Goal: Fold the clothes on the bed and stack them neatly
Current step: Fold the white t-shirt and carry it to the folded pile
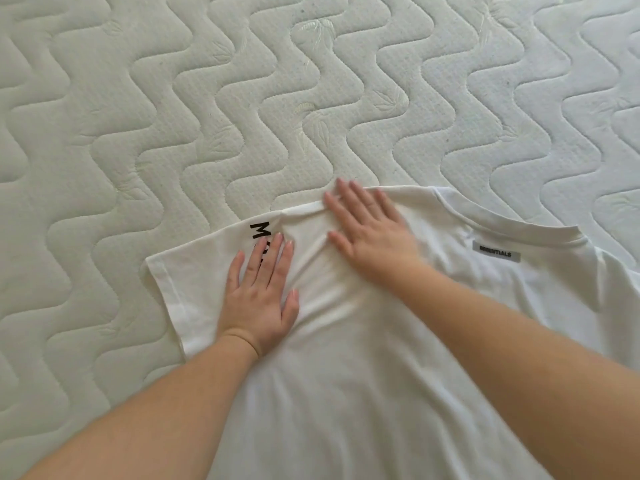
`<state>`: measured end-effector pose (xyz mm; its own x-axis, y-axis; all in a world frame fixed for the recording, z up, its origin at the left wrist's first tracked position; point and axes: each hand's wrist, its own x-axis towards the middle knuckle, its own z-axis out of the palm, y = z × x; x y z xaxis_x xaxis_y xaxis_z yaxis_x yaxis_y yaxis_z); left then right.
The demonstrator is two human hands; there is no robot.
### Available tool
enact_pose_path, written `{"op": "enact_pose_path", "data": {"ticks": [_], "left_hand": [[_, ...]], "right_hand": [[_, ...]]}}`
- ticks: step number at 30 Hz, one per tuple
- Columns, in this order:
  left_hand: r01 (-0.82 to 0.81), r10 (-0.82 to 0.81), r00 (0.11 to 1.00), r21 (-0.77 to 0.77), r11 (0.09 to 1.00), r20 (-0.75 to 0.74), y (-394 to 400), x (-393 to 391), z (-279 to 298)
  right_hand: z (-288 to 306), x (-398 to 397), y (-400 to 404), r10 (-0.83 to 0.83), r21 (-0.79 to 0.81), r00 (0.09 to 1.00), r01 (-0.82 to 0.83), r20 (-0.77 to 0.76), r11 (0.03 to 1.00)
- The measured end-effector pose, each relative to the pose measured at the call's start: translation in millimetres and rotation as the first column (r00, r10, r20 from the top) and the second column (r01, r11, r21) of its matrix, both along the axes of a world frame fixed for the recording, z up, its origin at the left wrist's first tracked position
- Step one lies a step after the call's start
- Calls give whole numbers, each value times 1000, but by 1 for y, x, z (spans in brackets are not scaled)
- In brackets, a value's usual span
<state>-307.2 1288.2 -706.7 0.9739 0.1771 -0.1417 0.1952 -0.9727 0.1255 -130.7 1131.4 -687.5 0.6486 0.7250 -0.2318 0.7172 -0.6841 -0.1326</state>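
The bed point(104, 133) fills the left side and the top, a pale mattress with wavy stitched lines all over it. A white shirt point(346, 393) lies flat on the bed, spread out from the middle to the right edge and down to the bottom. The shirt's short sleeve point(180, 278) points to the left, and its end sits on the mattress. Some black letters point(259, 232) are printed near the top of the sleeve, and part of them is hidden. The left hand point(261, 299) lies flat on the shirt, right by the sleeve. Its fingers are straight and a little spread, and it presses down on the cloth without grabbing it. Two fingertips cover part of the black letters. Between the two hands the cloth is bunched up in soft folds. The right hand point(370, 233) lies flat on the shoulder of the shirt, a bit higher up than the left hand. Its fingers are straight and open too, and their tips reach the top edge of the cloth. It looks a little blurry. Farther right is the round collar point(485, 220). Just below the collar sits a small grey label point(496, 253) with dark letters on it.
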Motion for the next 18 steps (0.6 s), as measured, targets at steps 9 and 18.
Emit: {"op": "enact_pose_path", "data": {"ticks": [9,18], "left_hand": [[10,-10,999,-2,1000,-39,2,0,1],[55,-55,998,14,998,-8,4,-2,-7]], "right_hand": [[5,43,-30,-294,-68,953,299,70,952],[15,-47,-56,-336,66,942,335,9,940]]}}
